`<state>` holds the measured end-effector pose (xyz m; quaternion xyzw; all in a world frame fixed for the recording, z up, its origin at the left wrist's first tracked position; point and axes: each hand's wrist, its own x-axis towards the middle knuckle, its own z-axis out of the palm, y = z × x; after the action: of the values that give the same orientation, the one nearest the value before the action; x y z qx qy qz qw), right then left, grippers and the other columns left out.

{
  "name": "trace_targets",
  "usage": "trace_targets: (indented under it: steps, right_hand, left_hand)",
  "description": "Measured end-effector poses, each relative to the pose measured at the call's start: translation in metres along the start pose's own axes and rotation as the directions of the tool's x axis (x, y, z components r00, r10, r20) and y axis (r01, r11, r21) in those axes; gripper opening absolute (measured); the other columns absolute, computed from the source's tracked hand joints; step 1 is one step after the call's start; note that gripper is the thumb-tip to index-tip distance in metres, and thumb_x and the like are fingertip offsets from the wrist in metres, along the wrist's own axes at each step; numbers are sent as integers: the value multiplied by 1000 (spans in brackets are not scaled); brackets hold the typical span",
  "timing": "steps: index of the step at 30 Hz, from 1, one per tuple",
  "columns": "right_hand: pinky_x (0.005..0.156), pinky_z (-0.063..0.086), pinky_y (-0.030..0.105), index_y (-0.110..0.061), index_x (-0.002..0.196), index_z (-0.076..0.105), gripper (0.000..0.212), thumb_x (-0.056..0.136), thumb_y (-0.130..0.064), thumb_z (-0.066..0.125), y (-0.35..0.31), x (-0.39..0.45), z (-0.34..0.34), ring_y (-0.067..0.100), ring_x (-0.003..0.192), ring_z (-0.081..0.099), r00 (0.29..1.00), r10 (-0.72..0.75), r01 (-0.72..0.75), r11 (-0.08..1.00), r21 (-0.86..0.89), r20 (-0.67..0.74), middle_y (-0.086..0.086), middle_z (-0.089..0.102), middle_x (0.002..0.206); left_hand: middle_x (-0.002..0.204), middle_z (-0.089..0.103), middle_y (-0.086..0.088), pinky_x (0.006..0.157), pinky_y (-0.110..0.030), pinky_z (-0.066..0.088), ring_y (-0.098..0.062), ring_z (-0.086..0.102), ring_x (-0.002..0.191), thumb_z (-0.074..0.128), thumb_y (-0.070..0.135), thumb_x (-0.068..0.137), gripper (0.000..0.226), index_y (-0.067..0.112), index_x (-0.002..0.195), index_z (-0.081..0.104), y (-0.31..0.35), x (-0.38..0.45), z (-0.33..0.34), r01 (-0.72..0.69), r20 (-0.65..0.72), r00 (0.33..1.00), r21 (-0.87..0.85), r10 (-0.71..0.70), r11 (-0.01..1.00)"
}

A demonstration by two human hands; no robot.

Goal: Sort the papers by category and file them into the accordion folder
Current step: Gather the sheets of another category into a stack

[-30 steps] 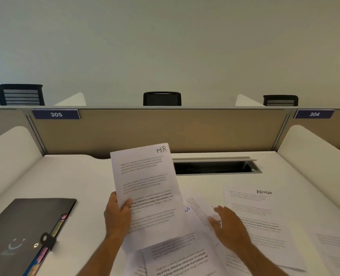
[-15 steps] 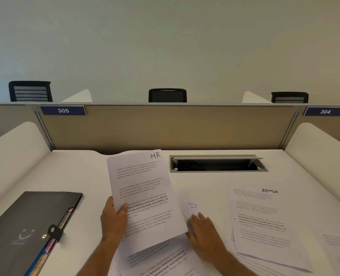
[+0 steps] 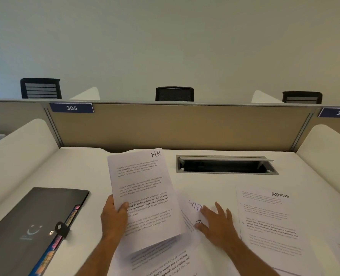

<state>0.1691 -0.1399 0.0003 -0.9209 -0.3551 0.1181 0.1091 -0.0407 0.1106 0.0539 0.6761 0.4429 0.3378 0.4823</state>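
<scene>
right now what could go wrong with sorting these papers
The left hand pinches the HR sheet by one edge, so it could sag or slip. The right hand presses on overlapping sheets marked differently, so two categories might get lifted together. The accordion folder looks closed.

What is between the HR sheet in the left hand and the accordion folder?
Nothing on the desk between them: bare surface runs from the HR sheet in the left hand to the accordion folder. But the folder lies closed, its strap fastened, so no compartment is open.
</scene>
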Motion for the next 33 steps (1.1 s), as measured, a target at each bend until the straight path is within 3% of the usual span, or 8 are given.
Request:
trace_targets:
  steps: [6,9,15,21,27,30,32,33]
  right_hand:
    - [114,-16,64,-32,158,7,137,46,-108,25,3,5,-4,30,153,-18,990,53,-34,989,-142,129,-8,-2,168]
    - [112,-18,66,-31,159,-1,149,35,-111,26,2,4,-4,31,151,-23,982,80,-58,990,-131,174,-6,-12,168]
    - [125,6,53,-21,158,20,99,83,-84,35,1,11,-11,26,155,3,981,177,-174,984,47,-75,3,13,168]
    - [122,-1,56,-23,159,3,112,76,-88,41,-5,18,-9,37,153,-13,957,273,-275,961,5,100,14,-12,167]
    - [120,-2,60,-34,153,28,90,78,-76,57,-10,22,-6,35,154,-5,953,290,-298,949,106,83,9,5,167]
    - [121,8,57,-32,121,58,57,76,-64,69,-16,19,-5,25,148,24,957,290,-280,943,180,-31,-1,40,152]
    - [119,21,51,-31,83,58,31,75,-57,74,-22,15,-4,17,127,48,950,289,-263,944,200,-114,-7,57,127]
    - [115,29,49,-31,69,51,33,75,-52,76,-24,13,-5,14,109,56,947,288,-252,941,227,-141,-10,63,110]
  left_hand:
    - [102,64,-4,85,-42,56,-28,62,92,63,6,94,23,22,109,54,-1,4,0,6,-1,1000,3,-6,1000]
    - [103,63,-3,82,-41,56,-27,62,93,62,7,95,23,23,110,52,-2,4,0,8,11,1000,8,-8,1000]
    - [103,65,-2,76,-35,54,-25,63,91,62,7,95,24,23,111,54,-3,6,3,17,36,999,-2,-17,1000]
    - [103,66,0,73,-31,53,-22,65,91,62,8,95,26,24,113,55,-3,7,7,24,70,997,-10,-23,1000]
    - [103,67,-1,73,-30,54,-19,65,89,62,7,95,25,23,113,55,-1,9,11,22,83,996,-12,-21,1000]
    - [103,67,-1,68,-27,53,-14,65,86,62,7,95,26,23,113,55,-1,9,13,22,87,996,-16,-20,1000]
    - [103,67,-2,69,-28,54,-15,65,86,62,7,95,25,23,113,55,-2,9,15,22,88,996,-16,-20,1000]
    - [104,67,-2,71,-30,55,-17,65,87,62,7,95,25,22,113,55,-2,8,15,23,89,996,-21,-21,1000]
